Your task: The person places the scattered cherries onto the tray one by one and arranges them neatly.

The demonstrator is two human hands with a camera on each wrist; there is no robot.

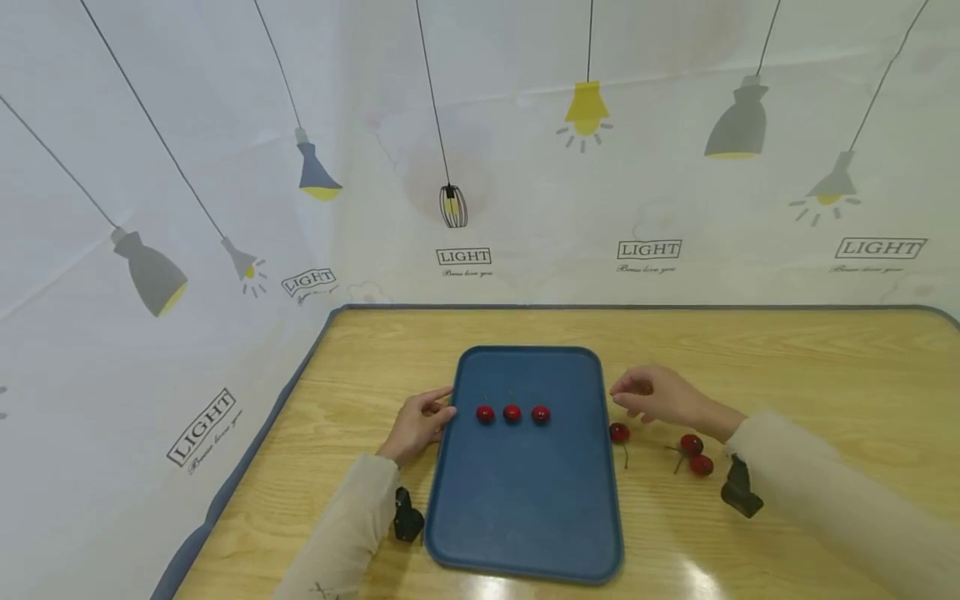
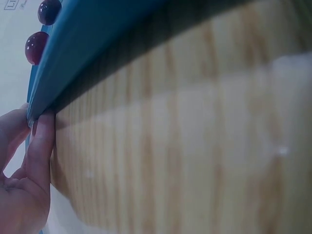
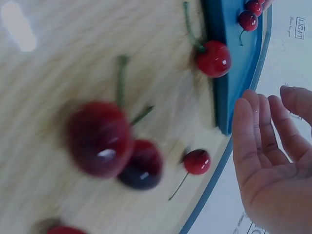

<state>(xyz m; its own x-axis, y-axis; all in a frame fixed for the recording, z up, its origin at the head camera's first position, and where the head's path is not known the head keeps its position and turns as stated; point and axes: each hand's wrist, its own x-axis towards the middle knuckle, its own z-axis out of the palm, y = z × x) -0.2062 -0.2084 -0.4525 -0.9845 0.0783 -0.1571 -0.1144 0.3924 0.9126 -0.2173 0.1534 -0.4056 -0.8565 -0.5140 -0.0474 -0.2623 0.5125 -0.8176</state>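
Note:
Three red cherries [image 1: 512, 413] with stems sit in a row on a blue tray [image 1: 525, 500]. My left hand [image 1: 416, 423] grips the tray's left rim between thumb and fingers, as the left wrist view shows at the tray edge [image 2: 73, 53]. Just off the right rim hovers my right hand [image 1: 667, 398], fingers loosely bent with nothing between them. Below it a cherry [image 1: 619, 432] lies against the tray's right side. A pair of cherries [image 1: 692, 446] rests farther right on the table. In the right wrist view another cherry [image 3: 197, 162] lies beyond the pair.
The tray stands on a wood-grain table [image 1: 825, 375] with a blue edge. Behind and to the left hangs a pale sheet [image 1: 540, 183] printed with lamps. At the bottom of the right wrist view, one more cherry [image 3: 66, 230] is partly cut off.

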